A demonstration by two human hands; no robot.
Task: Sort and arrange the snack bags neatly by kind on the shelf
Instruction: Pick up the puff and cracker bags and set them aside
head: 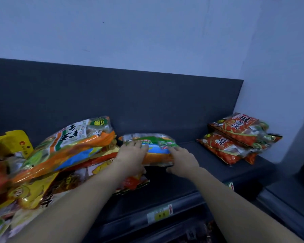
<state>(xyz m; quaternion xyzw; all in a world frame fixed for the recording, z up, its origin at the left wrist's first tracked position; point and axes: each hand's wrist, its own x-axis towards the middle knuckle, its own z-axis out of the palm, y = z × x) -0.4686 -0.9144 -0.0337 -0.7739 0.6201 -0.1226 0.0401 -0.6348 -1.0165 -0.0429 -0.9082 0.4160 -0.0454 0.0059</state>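
A green, blue and orange snack bag (pixel 153 146) is at the middle of the dark shelf (pixel 191 176), held between both hands. My left hand (pixel 130 158) grips its left end, fingers on top and thumb underneath. My right hand (pixel 182 159) holds its right end, fingers over the top edge. To the left lies a mixed heap of bags; a larger bag of the same green-orange kind (pixel 68 148) sits on top of it. A stack of red snack bags (pixel 235 139) lies at the shelf's right end.
A yellow bag (pixel 16 142) stands at the far left behind the heap. The shelf has a dark back panel (pixel 147 102) and a front rail with a price label (pixel 159 214). Bare shelf shows between the held bag and the red stack.
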